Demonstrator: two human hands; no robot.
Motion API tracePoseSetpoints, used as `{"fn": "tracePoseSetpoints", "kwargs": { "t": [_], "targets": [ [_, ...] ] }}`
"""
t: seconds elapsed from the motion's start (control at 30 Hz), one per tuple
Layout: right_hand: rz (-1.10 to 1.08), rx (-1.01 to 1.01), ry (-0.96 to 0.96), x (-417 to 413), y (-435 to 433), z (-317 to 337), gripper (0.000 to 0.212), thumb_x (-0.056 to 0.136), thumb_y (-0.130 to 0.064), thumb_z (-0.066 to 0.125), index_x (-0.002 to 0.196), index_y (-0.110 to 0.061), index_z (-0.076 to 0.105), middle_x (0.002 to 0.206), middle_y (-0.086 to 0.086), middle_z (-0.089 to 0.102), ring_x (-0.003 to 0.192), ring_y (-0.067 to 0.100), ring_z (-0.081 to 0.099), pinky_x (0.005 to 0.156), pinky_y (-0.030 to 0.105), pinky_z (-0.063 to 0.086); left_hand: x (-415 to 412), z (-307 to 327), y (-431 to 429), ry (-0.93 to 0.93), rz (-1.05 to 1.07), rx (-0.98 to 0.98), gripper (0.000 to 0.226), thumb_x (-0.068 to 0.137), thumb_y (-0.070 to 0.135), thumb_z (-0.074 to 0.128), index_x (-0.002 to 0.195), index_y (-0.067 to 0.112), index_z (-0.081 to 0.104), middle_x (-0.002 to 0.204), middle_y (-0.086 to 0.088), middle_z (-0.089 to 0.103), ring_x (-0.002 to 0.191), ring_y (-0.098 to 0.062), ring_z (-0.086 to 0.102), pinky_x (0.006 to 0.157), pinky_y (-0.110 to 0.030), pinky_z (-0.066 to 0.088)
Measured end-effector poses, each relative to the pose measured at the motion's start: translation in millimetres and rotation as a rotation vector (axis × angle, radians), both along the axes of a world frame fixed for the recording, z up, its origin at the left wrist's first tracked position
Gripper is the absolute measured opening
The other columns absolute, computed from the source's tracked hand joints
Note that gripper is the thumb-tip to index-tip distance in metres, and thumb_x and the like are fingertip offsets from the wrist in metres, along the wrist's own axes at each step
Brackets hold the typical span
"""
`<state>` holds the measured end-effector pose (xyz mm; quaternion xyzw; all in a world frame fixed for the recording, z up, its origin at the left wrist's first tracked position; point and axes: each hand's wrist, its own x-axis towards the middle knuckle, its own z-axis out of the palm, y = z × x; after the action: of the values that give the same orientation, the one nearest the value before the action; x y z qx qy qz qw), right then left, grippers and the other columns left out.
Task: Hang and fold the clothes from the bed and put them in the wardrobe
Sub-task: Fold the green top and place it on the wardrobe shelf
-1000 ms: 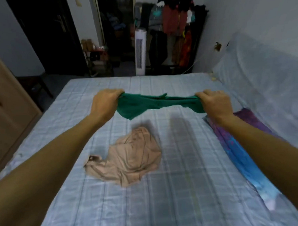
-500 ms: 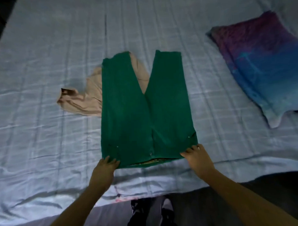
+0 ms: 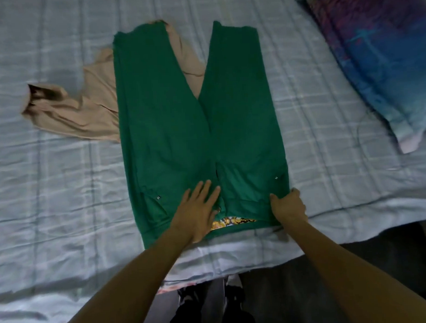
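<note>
On the near edge of the bed (image 3: 326, 114), which is covered by a pale blue checked quilt, a pair of plain green trousers (image 3: 172, 119) lies spread flat. The waistband is toward me and the two legs run away from me, parting into a narrow V.

My left hand (image 3: 196, 210) lies flat on the waist area just left of the fly, fingers straight and slightly spread, pressing the cloth down and gripping nothing. My right hand (image 3: 289, 207) is at the right corner of the waistband. Its fingers are curled and the thumb sits on top, pinching the fabric at that corner.

Between my hands a strip of yellow patterned lining (image 3: 231, 220) shows inside the waistband. A small metal rivet marks each front pocket.

A crumpled beige garment (image 3: 80, 112) lies partly under the left trouser leg, sticking out to the left and showing again in the gap between the legs. Well to the right, apart from the trousers, a purple and blue mottled pillow (image 3: 384, 58) rests on the quilt. Below the bed edge I can make out my dark shoes (image 3: 187, 294) on the floor.
</note>
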<state>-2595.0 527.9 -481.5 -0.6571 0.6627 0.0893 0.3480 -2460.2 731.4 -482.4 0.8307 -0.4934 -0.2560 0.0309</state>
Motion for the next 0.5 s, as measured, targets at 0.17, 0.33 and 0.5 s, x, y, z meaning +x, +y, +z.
{"fn": "tracePoseSetpoints", "kwargs": {
  "t": [0.17,0.33,0.5],
  "targets": [
    [-0.176,-0.315,-0.304,26,21,33,0.017,0.089,-0.008,0.047,0.093,-0.003,0.063,0.087,0.016,0.061,0.085,0.035,0.061,0.066,0.031,0.042,-15,-16,1,0.002,-0.093,0.146,0.058,0.102,0.037,0.019,0.150,0.018,-0.004,0.158,-0.007,-0.010,0.145,-0.025,-0.010,0.117,-0.049,-0.002],
    [0.642,-0.528,-0.450,96,133,67,0.033,0.083,-0.011,0.052,0.114,-0.010,0.063,0.090,0.016,0.061,0.080,0.033,0.060,0.066,0.035,0.049,11,-6,66,-0.053,-0.086,-0.059,0.047,0.086,0.030,0.040,0.124,0.009,0.059,0.128,-0.014,0.059,0.121,-0.034,0.052,0.102,-0.046,0.040],
    [1.296,-0.078,-0.087,119,218,57,0.052,0.094,-0.046,0.043,0.140,-0.021,0.041,0.122,0.015,0.054,0.111,0.034,0.054,0.089,0.041,0.044,18,-1,172,-0.033,-0.083,-0.189,0.021,0.070,0.011,0.053,0.083,0.012,0.070,0.086,-0.008,0.067,0.080,-0.028,0.062,0.080,-0.030,0.041]
  ]
}}
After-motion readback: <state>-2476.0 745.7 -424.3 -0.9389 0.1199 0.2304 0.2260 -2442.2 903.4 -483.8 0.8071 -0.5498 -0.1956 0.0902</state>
